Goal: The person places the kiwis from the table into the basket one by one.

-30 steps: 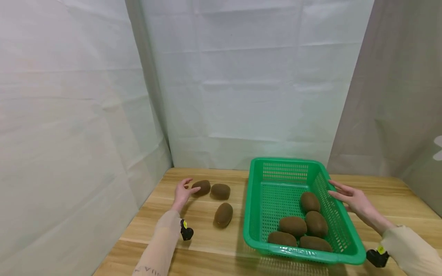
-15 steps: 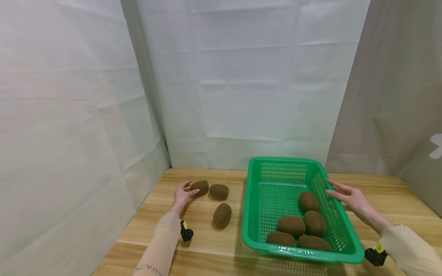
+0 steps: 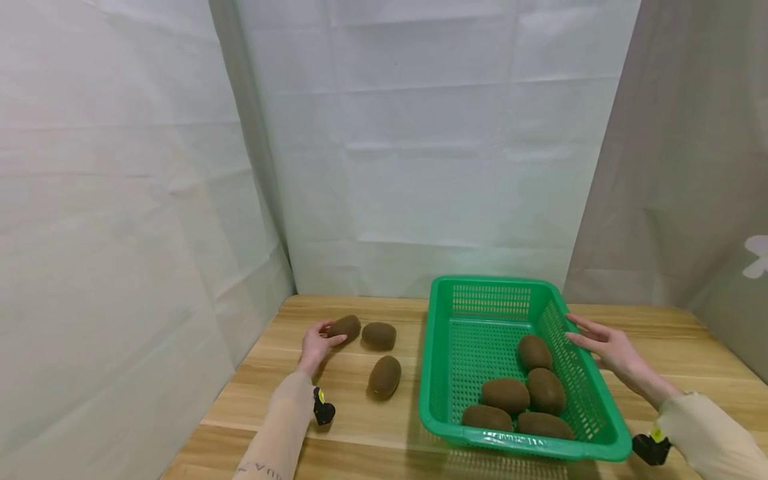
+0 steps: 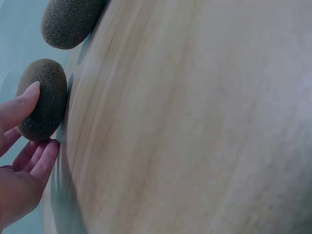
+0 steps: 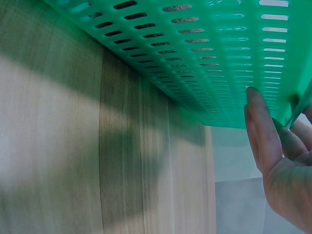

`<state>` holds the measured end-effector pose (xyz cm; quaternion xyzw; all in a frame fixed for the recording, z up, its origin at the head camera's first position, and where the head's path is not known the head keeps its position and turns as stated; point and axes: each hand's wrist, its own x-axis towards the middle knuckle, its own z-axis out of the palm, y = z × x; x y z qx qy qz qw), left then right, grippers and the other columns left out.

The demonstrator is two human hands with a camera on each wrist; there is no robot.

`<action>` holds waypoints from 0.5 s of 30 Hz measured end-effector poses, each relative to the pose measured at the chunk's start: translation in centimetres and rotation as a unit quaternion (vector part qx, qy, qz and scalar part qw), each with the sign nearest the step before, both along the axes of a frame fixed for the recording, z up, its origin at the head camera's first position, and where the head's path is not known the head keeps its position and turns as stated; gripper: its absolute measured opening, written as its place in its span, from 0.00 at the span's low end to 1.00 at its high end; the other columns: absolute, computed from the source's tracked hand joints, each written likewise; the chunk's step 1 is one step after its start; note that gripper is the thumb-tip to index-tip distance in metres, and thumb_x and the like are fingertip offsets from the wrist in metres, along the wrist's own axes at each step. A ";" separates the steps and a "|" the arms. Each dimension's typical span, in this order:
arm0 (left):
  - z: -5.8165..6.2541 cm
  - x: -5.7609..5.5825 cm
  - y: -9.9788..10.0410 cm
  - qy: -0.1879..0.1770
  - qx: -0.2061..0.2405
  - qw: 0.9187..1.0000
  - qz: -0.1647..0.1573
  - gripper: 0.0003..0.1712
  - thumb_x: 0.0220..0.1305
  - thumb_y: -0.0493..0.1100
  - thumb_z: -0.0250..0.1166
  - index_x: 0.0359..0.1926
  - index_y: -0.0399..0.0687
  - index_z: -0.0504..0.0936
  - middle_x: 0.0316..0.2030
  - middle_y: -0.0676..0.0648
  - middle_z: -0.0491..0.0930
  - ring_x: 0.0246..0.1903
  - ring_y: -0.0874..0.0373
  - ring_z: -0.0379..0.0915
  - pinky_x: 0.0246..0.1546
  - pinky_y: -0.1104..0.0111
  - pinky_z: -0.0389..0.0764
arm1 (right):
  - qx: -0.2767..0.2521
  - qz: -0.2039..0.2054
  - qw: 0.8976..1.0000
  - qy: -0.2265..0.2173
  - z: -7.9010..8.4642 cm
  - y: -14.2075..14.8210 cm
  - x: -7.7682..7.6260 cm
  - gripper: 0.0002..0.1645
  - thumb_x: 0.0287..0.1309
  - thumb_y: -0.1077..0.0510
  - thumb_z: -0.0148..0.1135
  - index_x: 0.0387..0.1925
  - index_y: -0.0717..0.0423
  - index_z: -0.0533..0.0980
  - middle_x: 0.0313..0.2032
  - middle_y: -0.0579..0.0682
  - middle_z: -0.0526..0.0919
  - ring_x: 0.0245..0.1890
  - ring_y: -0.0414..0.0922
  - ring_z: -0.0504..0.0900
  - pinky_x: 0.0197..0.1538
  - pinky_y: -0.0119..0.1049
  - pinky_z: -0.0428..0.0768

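My left hand [image 3: 315, 347] holds a brown fuzzy kiwi [image 3: 345, 327] at the far left of the table. In the left wrist view, the thumb lies across this kiwi [image 4: 45, 105] and the other fingers are at its lower end. A second kiwi [image 3: 379, 336] lies just right of it, and a third kiwi [image 3: 385, 377] is nearer the front. On the right, my right hand [image 3: 611, 347] grips the rim of a green plastic basket [image 3: 427, 373]. Some of its fingers [image 5: 263, 129] lie along the slotted outer wall, under the rim.
Several kiwis [image 3: 505, 395] sit inside the basket, toward its near and right side. The wooden table [image 3: 360, 427] meets a pale cloth [image 3: 432, 167] at the back and another hanging cloth [image 3: 120, 220] on the left.
The left hand's fingers have closed in on the far-left kiwi, which is now slightly tilted. The right hand stays at the basket's rim. The head view has shifted slightly.
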<state>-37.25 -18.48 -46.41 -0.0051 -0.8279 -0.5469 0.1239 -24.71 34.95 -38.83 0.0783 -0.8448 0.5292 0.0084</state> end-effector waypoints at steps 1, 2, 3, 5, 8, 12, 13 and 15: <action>0.0 0.0 0.0 -0.002 0.000 1.000 0.003 0.28 0.47 0.31 0.70 0.50 0.27 0.73 0.44 0.31 0.71 0.45 0.40 0.67 0.45 0.54 0.69 | 0.000 0.000 1.000 -0.001 0.0 0.0 0.0 0.38 0.64 0.49 0.51 0.67 0.64 0.51 0.62 0.71 0.52 0.57 0.66 0.57 0.44 0.54 0.73; 0.0 0.0 0.1 -0.002 -0.001 1.000 0.005 0.28 0.46 0.31 0.71 0.50 0.27 0.73 0.44 0.31 0.72 0.45 0.41 0.67 0.45 0.54 0.69 | -0.001 0.000 1.000 -0.001 0.0 0.0 0.0 0.38 0.64 0.49 0.51 0.67 0.64 0.51 0.62 0.71 0.52 0.57 0.66 0.57 0.44 0.54 0.73; 0.0 0.0 0.1 -0.003 -0.003 1.000 0.007 0.28 0.46 0.31 0.71 0.49 0.27 0.73 0.44 0.31 0.72 0.45 0.40 0.67 0.45 0.53 0.69 | -0.001 0.000 1.000 -0.001 0.0 0.0 0.0 0.38 0.64 0.49 0.51 0.67 0.63 0.51 0.62 0.71 0.52 0.57 0.66 0.57 0.44 0.54 0.73; 0.1 0.0 0.2 -0.005 -0.003 1.000 0.012 0.27 0.45 0.31 0.71 0.49 0.27 0.74 0.44 0.31 0.72 0.46 0.41 0.67 0.46 0.54 0.68 | -0.002 -0.001 1.000 -0.002 0.0 0.0 0.0 0.38 0.64 0.49 0.51 0.67 0.64 0.51 0.61 0.71 0.52 0.57 0.66 0.57 0.44 0.53 0.73; 0.1 0.0 0.2 -0.006 0.000 1.000 0.018 0.27 0.44 0.32 0.72 0.47 0.27 0.75 0.44 0.32 0.73 0.45 0.41 0.67 0.46 0.55 0.69 | -0.003 -0.002 1.000 -0.001 0.0 0.0 0.0 0.38 0.63 0.49 0.52 0.66 0.64 0.51 0.61 0.71 0.53 0.57 0.66 0.58 0.43 0.53 0.73; 0.1 0.3 0.2 -0.012 0.023 0.999 0.031 0.27 0.43 0.33 0.73 0.47 0.28 0.75 0.44 0.33 0.73 0.45 0.42 0.68 0.45 0.56 0.69 | -0.006 -0.001 1.000 -0.002 0.0 -0.1 0.0 0.38 0.63 0.49 0.52 0.66 0.64 0.51 0.61 0.71 0.54 0.57 0.66 0.57 0.43 0.53 0.74; 0.0 0.3 0.1 -0.013 0.027 0.999 0.034 0.28 0.43 0.33 0.73 0.47 0.28 0.75 0.44 0.33 0.73 0.45 0.43 0.68 0.45 0.57 0.69 | -0.006 0.000 1.000 -0.002 0.0 -0.1 0.0 0.38 0.63 0.50 0.52 0.66 0.64 0.51 0.61 0.71 0.54 0.57 0.66 0.57 0.43 0.53 0.74; 0.0 0.5 0.0 -0.015 0.038 0.998 0.042 0.28 0.42 0.34 0.73 0.47 0.29 0.76 0.44 0.33 0.74 0.45 0.43 0.68 0.45 0.57 0.69 | -0.006 0.000 1.000 -0.001 0.1 -0.1 0.0 0.38 0.63 0.50 0.52 0.66 0.64 0.51 0.61 0.71 0.54 0.57 0.66 0.58 0.43 0.52 0.74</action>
